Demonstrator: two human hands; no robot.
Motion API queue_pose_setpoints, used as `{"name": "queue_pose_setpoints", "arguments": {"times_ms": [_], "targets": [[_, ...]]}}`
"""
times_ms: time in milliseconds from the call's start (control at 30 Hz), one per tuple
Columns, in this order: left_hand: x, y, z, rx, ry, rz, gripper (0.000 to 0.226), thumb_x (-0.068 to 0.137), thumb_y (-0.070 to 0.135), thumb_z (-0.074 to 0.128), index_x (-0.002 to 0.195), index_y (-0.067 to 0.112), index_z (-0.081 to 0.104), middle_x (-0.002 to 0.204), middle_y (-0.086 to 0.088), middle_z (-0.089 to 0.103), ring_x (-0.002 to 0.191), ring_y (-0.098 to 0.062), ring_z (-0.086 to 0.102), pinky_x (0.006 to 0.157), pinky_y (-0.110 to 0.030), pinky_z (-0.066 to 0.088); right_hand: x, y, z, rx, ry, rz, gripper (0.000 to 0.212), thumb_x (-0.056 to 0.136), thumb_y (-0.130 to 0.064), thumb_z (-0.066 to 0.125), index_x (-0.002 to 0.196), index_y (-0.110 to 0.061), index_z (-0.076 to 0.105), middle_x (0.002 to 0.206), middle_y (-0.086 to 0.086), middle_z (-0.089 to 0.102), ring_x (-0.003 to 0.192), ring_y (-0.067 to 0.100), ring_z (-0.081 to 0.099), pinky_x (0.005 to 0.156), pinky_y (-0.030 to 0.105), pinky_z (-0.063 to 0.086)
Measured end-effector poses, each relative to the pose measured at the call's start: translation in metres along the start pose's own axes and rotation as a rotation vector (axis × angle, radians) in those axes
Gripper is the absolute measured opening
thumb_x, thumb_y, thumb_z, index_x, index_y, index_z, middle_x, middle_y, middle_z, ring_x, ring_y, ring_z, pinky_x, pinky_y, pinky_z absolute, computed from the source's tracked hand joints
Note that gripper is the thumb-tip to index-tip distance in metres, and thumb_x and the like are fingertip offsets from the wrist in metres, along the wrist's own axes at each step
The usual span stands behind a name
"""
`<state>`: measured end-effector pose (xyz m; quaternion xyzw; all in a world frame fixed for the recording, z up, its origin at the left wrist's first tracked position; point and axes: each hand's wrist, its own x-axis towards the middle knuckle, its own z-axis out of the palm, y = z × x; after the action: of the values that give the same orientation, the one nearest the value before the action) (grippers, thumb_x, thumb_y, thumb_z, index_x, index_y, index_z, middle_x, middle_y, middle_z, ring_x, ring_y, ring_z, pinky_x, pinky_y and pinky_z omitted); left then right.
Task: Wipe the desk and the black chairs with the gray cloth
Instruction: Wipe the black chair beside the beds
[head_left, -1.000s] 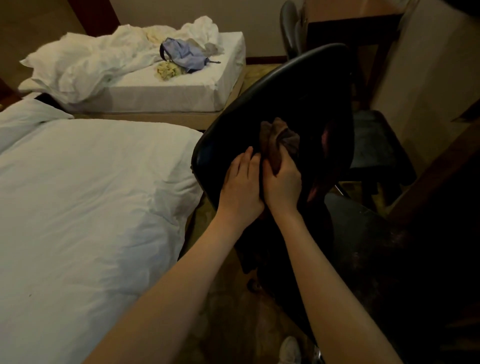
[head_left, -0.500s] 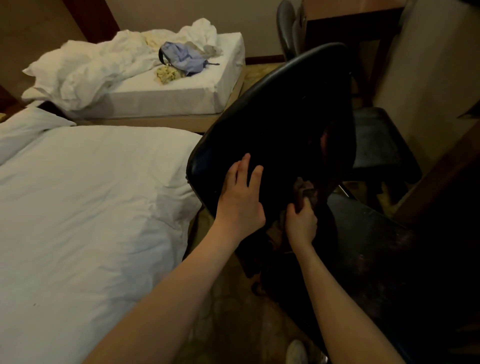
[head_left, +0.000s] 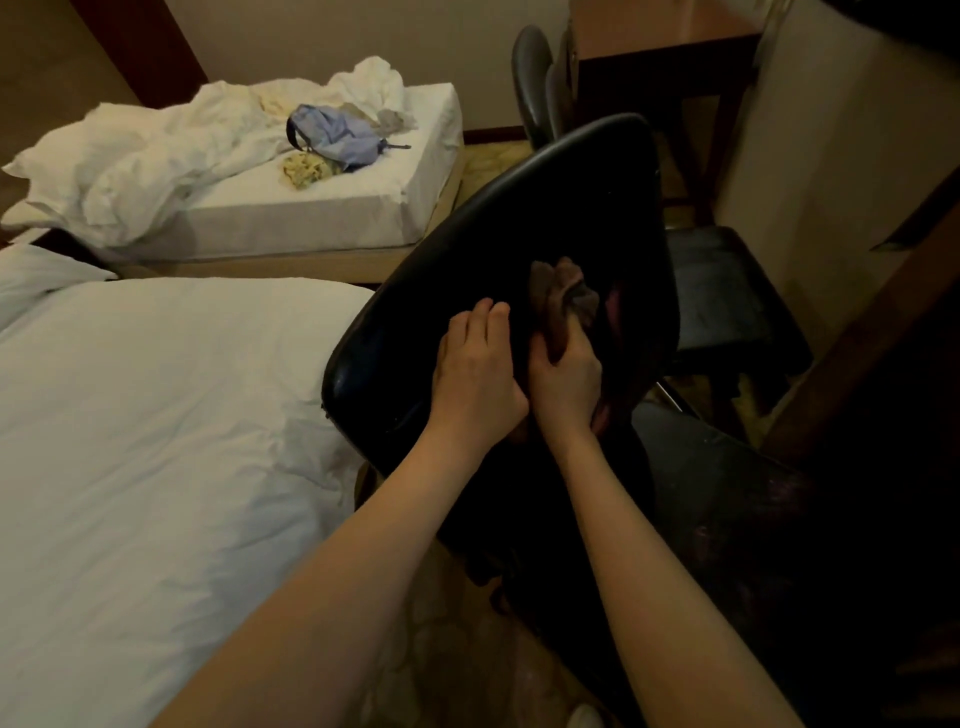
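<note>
A black chair (head_left: 467, 249) stands in front of me with its glossy backrest tilted toward the bed. My left hand (head_left: 475, 374) lies flat against the back of the backrest, fingers together and holding nothing. My right hand (head_left: 566, 384) grips a bunched gray cloth (head_left: 563, 299) and presses it on the backrest's upper middle. A second black chair (head_left: 532, 83) stands farther back beside the wooden desk (head_left: 660, 57). A dark padded seat (head_left: 727, 291) sits to the right.
A white bed (head_left: 156, 441) fills the left side, close to the chair. Behind it a second bed (head_left: 311, 208) carries crumpled sheets and a blue backpack (head_left: 337, 135). A beige wall (head_left: 841, 130) and dark wooden furniture (head_left: 883, 338) close in the right.
My right hand has brought the cloth back up the backrest from the lower position of half a second ago. My left hand has shifted slightly and stays on the chair.
</note>
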<state>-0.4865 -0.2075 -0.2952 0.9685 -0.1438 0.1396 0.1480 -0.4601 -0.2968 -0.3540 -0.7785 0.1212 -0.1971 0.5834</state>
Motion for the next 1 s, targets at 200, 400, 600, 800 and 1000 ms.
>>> {"name": "queue_pose_setpoints", "arguments": {"times_ms": [200, 400, 600, 800, 1000], "targets": [[-0.001, -0.002, 0.005, 0.013, -0.016, 0.011, 0.062, 0.073, 0.006, 0.055, 0.133, 0.001, 0.042, 0.141, -0.019, 0.039, 0.129, -0.036, 0.035, 0.106, -0.044, 0.03, -0.015, 0.082, -0.017, -0.197, -0.06, 0.439, 0.041, 0.094, -0.027, 0.048, 0.135, -0.022, 0.045, 0.121, 0.015, 0.059, 0.111, 0.035, 0.054, 0.089, 0.04, 0.043], [0.009, 0.018, 0.012, 0.319, -0.204, 0.012, 0.069, 0.088, 0.025, 0.045, 0.147, 0.014, 0.01, 0.153, -0.021, -0.001, 0.141, -0.036, 0.003, 0.116, -0.042, 0.005, -0.009, 0.091, -0.036, -0.19, -0.075, 0.521, 0.033, 0.094, -0.024, 0.048, 0.126, -0.014, 0.053, 0.116, 0.017, 0.06, 0.107, 0.037, 0.055, 0.088, 0.041, 0.043], [0.062, 0.04, 0.018, 0.217, -0.157, 0.068, 0.072, 0.085, 0.014, 0.05, 0.146, 0.008, 0.013, 0.155, -0.017, 0.005, 0.143, -0.031, 0.006, 0.117, -0.036, 0.007, 0.038, 0.014, -0.053, 0.058, 0.095, 0.181, 0.033, 0.093, -0.018, 0.052, 0.125, -0.013, 0.056, 0.111, -0.003, 0.059, 0.106, 0.013, 0.054, 0.093, 0.028, 0.04], [0.075, 0.039, 0.03, 0.074, -0.034, 0.004, 0.056, 0.075, 0.009, 0.056, 0.129, 0.003, 0.044, 0.141, -0.017, 0.04, 0.128, -0.032, 0.037, 0.106, -0.038, 0.029, 0.082, -0.004, -0.024, -0.017, 0.008, -0.064, 0.036, 0.09, -0.025, 0.052, 0.123, -0.013, 0.058, 0.116, 0.008, 0.063, 0.107, 0.024, 0.059, 0.091, 0.043, 0.048], [0.074, 0.042, 0.03, 0.113, -0.037, 0.016, 0.056, 0.07, 0.012, 0.056, 0.124, 0.004, 0.047, 0.14, -0.018, 0.039, 0.127, -0.034, 0.036, 0.104, -0.039, 0.029, 0.074, 0.061, -0.037, -0.05, 0.026, 0.305, 0.043, 0.092, -0.024, 0.051, 0.135, -0.021, 0.049, 0.127, 0.01, 0.058, 0.117, 0.029, 0.053, 0.098, 0.039, 0.043]]}}
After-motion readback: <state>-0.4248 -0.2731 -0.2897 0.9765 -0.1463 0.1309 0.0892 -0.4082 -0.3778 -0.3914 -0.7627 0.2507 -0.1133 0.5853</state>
